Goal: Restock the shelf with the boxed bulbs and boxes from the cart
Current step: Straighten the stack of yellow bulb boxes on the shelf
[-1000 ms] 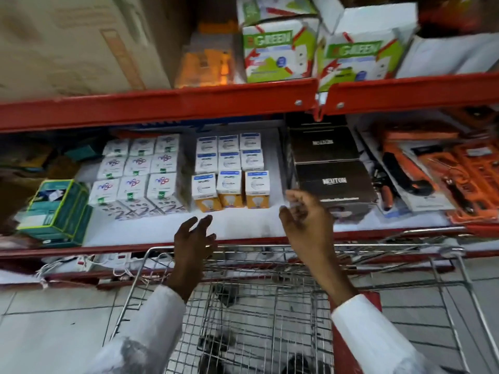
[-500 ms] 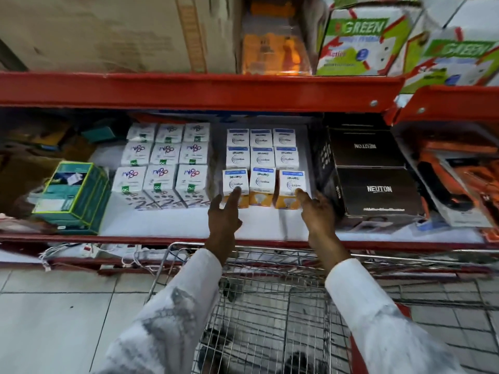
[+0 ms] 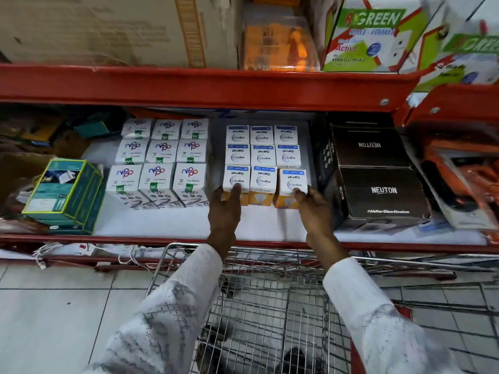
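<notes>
A three-by-three block of white and blue Wipro bulb boxes (image 3: pixel 262 157) stands on the white shelf board (image 3: pixel 162 225). My left hand (image 3: pixel 225 211) rests its fingertips on the front-left box (image 3: pixel 235 177). The fingertips of my right hand (image 3: pixel 314 207) touch the lower right corner of the front-right box (image 3: pixel 292 179). Neither hand closes around a box. A second block of white Nippo bulb boxes (image 3: pixel 159 179) stands to the left. The wire cart (image 3: pixel 270 298) is under my arms; its basket shows only dark, blurred shapes low down.
Black Neuton boxes (image 3: pixel 383 190) stand close on the right of the Wipro block. A teal box stack (image 3: pixel 64 190) sits far left, and orange tool packs (image 3: pixel 464 184) far right. The red upper shelf beam (image 3: pixel 189 85) carries a cardboard carton (image 3: pixel 94 28) and green-printed boxes (image 3: pixel 364 36).
Both hands have risen from above the cart rim and reached forward onto the shelf, ending on the front row of Wipro boxes. The view has shifted closer and to the left.
</notes>
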